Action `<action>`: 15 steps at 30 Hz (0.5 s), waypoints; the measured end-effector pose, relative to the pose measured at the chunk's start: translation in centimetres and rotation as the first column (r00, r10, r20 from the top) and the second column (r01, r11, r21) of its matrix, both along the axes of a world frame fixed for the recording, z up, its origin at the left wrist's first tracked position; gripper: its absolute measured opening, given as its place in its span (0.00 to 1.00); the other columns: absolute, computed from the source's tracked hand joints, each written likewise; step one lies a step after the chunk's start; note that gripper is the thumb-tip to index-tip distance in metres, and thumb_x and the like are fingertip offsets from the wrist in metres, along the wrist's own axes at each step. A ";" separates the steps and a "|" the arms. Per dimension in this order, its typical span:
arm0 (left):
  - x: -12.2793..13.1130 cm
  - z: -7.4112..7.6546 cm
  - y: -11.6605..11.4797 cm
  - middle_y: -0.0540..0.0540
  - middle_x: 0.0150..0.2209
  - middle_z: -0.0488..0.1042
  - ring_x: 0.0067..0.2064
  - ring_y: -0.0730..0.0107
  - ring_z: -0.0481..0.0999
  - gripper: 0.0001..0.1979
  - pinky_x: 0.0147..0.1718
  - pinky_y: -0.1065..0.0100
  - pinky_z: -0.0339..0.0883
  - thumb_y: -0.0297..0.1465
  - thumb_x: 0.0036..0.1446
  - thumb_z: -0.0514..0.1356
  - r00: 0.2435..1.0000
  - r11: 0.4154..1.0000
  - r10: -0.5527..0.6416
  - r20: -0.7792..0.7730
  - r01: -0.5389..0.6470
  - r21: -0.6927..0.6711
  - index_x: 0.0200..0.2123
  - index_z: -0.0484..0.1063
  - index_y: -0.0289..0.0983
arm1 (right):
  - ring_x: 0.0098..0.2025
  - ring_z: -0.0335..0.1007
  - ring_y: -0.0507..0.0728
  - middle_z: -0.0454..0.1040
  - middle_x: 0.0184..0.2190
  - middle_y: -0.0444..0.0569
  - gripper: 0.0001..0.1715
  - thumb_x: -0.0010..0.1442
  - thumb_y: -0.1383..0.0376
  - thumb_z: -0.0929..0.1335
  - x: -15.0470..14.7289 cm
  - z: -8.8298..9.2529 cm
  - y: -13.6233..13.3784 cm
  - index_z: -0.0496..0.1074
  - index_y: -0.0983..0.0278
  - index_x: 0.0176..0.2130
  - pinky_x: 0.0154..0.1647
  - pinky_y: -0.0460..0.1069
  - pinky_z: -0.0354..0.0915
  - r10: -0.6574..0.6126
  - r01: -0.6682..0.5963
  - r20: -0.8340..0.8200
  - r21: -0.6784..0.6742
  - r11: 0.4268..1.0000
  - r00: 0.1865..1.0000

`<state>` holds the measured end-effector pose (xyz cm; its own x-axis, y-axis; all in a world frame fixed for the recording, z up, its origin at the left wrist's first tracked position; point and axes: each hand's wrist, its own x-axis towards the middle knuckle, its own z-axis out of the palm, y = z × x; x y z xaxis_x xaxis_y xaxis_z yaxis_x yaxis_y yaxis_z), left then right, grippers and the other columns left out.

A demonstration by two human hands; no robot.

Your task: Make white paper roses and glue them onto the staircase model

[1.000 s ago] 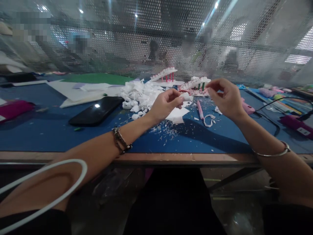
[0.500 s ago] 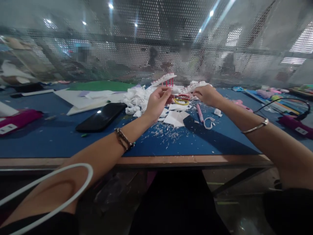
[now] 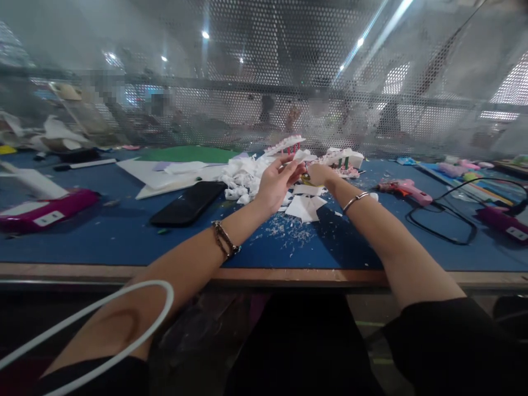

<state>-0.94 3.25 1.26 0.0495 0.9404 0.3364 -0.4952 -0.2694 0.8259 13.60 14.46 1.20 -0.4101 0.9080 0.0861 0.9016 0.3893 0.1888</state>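
Head view: beyond and right of the phone [image 3: 190,204], the left hand [image 3: 275,183] pinches some white paper [image 3: 304,155]; the right hand [image 3: 320,174] is close beside it, its grip unclear. A light, steady pinch should serve best, since paper probably creases easily.
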 end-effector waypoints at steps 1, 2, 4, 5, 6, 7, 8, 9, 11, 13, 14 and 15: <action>0.0 0.0 0.0 0.53 0.29 0.77 0.31 0.84 0.76 0.06 0.34 0.79 0.68 0.24 0.55 0.60 1.000 1.000 -0.005 0.005 0.005 0.003 0.36 0.68 0.37 | 0.48 0.68 0.57 0.68 0.50 0.54 0.22 0.62 0.59 0.65 0.0 -0.1 0.0 0.66 0.68 0.52 0.47 0.56 0.68 -0.030 0.030 -0.009 0.015 0.999 1.000; -0.1 0.0 0.0 0.53 0.30 0.77 0.32 0.84 0.76 0.06 0.35 0.79 0.68 0.24 0.54 0.60 1.000 1.000 -0.011 0.005 0.011 0.009 0.36 0.68 0.37 | 0.48 0.68 0.57 0.68 0.50 0.54 0.22 0.61 0.59 0.65 0.2 0.0 0.1 0.66 0.68 0.52 0.47 0.56 0.68 -0.059 0.060 -0.024 0.029 0.998 0.998; -0.1 -0.1 0.1 0.52 0.31 0.76 0.33 0.84 0.76 0.07 0.36 0.78 0.69 0.26 0.53 0.62 1.000 0.999 -0.030 -0.003 0.030 0.020 0.36 0.69 0.37 | 0.48 0.68 0.57 0.68 0.50 0.54 0.22 0.61 0.59 0.65 0.7 0.5 0.2 0.66 0.68 0.52 0.47 0.56 0.68 -0.076 0.078 -0.058 0.036 0.996 0.995; -0.2 -0.1 0.1 0.51 0.32 0.76 0.33 0.83 0.76 0.06 0.37 0.78 0.69 0.27 0.53 0.62 0.999 0.999 -0.042 -0.006 0.042 0.021 0.35 0.69 0.37 | 0.48 0.68 0.57 0.68 0.50 0.53 0.22 0.61 0.59 0.65 1.2 1.0 0.3 0.66 0.67 0.52 0.47 0.56 0.68 -0.080 0.083 -0.078 0.037 0.996 0.994; -0.2 -0.1 0.0 0.51 0.32 0.76 0.33 0.83 0.76 0.04 0.36 0.77 0.69 0.28 0.54 0.62 0.999 0.998 -0.053 -0.004 0.053 0.017 0.34 0.70 0.37 | 0.47 0.69 0.56 0.69 0.49 0.53 0.21 0.61 0.59 0.65 1.7 1.6 0.2 0.66 0.68 0.51 0.47 0.56 0.68 -0.086 0.090 -0.101 0.040 0.995 0.991; -0.2 0.0 0.0 0.51 0.31 0.76 0.32 0.83 0.76 0.02 0.35 0.77 0.69 0.29 0.55 0.61 0.998 0.998 -0.065 0.001 0.065 0.014 0.32 0.70 0.37 | 0.47 0.69 0.56 0.69 0.48 0.54 0.20 0.62 0.59 0.65 2.4 2.3 0.1 0.67 0.68 0.50 0.47 0.55 0.68 -0.095 0.102 -0.129 0.047 0.994 0.987; -0.2 0.1 -0.1 0.51 0.30 0.76 0.30 0.83 0.75 0.02 0.33 0.78 0.69 0.29 0.56 0.60 0.997 0.997 -0.078 0.009 0.078 0.011 0.31 0.70 0.37 | 0.46 0.69 0.57 0.70 0.46 0.56 0.19 0.62 0.60 0.65 3.1 3.0 -0.1 0.68 0.70 0.48 0.46 0.55 0.67 -0.107 0.118 -0.163 0.058 0.991 0.981; -0.2 0.1 -0.3 0.51 0.29 0.76 0.29 0.83 0.74 0.04 0.31 0.78 0.69 0.29 0.57 0.59 0.996 0.996 -0.090 0.015 0.090 0.005 0.29 0.70 0.37 | 0.45 0.70 0.59 0.72 0.44 0.60 0.17 0.62 0.62 0.64 3.8 3.6 -0.5 0.70 0.73 0.44 0.45 0.53 0.67 -0.112 0.128 -0.201 0.071 0.989 0.973; -0.1 0.3 -0.6 0.51 0.28 0.75 0.27 0.83 0.73 0.07 0.28 0.79 0.68 0.28 0.58 0.58 0.993 0.993 -0.113 0.019 0.113 -0.016 0.27 0.70 0.36 | 0.42 0.71 0.61 0.73 0.39 0.63 0.15 0.62 0.65 0.62 5.2 4.6 -1.7 0.70 0.74 0.40 0.42 0.52 0.66 -0.102 0.134 -0.283 0.095 0.986 0.954; 0.1 0.3 -0.9 0.51 0.27 0.75 0.26 0.83 0.72 0.07 0.27 0.79 0.68 0.27 0.58 0.58 0.990 0.989 -0.140 0.021 0.141 -0.041 0.27 0.71 0.36 | 0.38 0.71 0.58 0.75 0.36 0.60 0.15 0.63 0.65 0.58 6.3 4.9 -3.4 0.69 0.71 0.38 0.38 0.50 0.65 -0.071 0.112 -0.362 0.093 0.989 0.929; 0.1 0.3 -1.1 0.51 0.27 0.75 0.26 0.83 0.72 0.06 0.27 0.79 0.68 0.27 0.58 0.59 0.988 0.987 -0.151 0.026 0.152 -0.049 0.27 0.71 0.36 | 0.36 0.71 0.57 0.75 0.35 0.58 0.16 0.64 0.64 0.57 6.8 4.7 -4.4 0.69 0.70 0.37 0.36 0.49 0.65 -0.052 0.091 -0.397 0.079 0.993 0.916; 0.2 0.2 -1.2 0.51 0.27 0.75 0.27 0.83 0.72 0.06 0.28 0.79 0.68 0.27 0.57 0.59 0.985 0.985 -0.167 0.034 0.168 -0.049 0.27 0.71 0.36 | 0.34 0.71 0.56 0.75 0.34 0.57 0.17 0.65 0.62 0.55 7.1 4.4 -5.5 0.68 0.68 0.37 0.35 0.49 0.65 -0.032 0.067 -0.431 0.066 0.996 0.902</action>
